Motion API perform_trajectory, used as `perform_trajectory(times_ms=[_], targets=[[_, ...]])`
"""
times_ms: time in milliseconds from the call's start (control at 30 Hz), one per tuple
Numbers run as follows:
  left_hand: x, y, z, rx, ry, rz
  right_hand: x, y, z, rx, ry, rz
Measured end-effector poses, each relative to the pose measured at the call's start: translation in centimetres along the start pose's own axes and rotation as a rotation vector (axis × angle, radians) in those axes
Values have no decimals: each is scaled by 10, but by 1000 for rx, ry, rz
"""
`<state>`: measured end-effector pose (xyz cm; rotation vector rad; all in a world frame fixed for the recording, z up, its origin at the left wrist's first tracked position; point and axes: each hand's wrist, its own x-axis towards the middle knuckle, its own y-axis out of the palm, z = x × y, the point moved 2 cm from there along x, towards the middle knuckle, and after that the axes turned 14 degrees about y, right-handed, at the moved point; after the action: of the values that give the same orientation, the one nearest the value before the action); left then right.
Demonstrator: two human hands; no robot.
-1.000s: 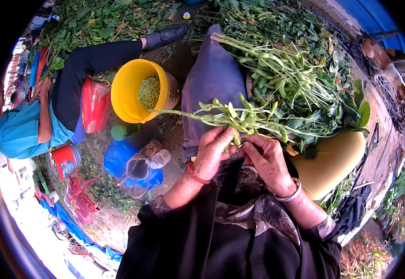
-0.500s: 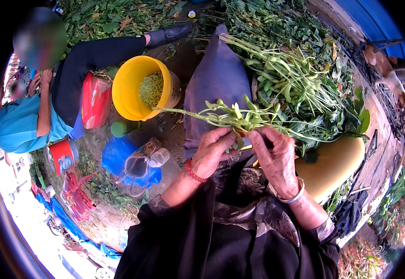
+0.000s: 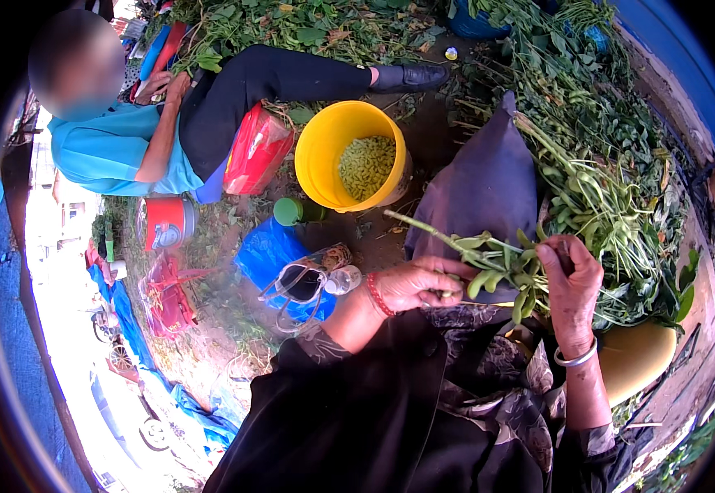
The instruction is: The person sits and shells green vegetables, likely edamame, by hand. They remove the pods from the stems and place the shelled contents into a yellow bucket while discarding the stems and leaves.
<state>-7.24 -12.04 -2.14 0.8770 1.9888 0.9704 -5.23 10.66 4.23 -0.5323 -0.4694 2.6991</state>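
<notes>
A leafless green bean stalk [image 3: 501,261] with fat pods lies across in front of me, its bare end pointing left toward the bucket. My right hand [image 3: 573,275], with a silver bangle on its wrist, pinches the stalk at its podded end. My left hand [image 3: 415,286], wearing a red bead bracelet, is closed beside the pods. Green pods show between its fingers. Beyond it stands a yellow bucket [image 3: 312,156], tilted into view, with a pile of picked green pods [image 3: 366,168] inside.
Stripped pod stalks [image 3: 588,193] lie by a dark cloth [image 3: 481,189] on my right. A yellow rounded seat [image 3: 633,361] is under them. At left are a blue bag [image 3: 271,251], clear bottle [image 3: 343,280], red jug [image 3: 168,223], and a seated person in turquoise [image 3: 119,152].
My view has turned, so the bucket and person appear farther right. My hands have moved apart; the left has come away from the stalk with pods while the right still holds it.
</notes>
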Motion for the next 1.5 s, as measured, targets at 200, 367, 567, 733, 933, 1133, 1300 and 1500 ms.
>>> perform_trajectory(times_ms=[200,367,567,733,933,1133,1300,1500], targets=[[-15,-84,-102,57,544,-600,-4,-10,-14,201,155,68],[-21,-166,-167,773,586,-887,-12,-6,-25,183,142,82],[-6,-196,-186,946,664,-1214,-25,3,-35,187,197,73],[-21,-215,-219,976,795,-1093,-34,8,-31,327,277,178],[-1,-129,-213,608,822,-942,-38,10,-34,473,288,212],[25,88,-73,683,66,-92,-40,9,-45,542,290,217],[23,72,22,927,67,-265,-56,4,-33,382,174,122],[19,80,51,384,192,-485,-67,-1,-40,295,137,70]])
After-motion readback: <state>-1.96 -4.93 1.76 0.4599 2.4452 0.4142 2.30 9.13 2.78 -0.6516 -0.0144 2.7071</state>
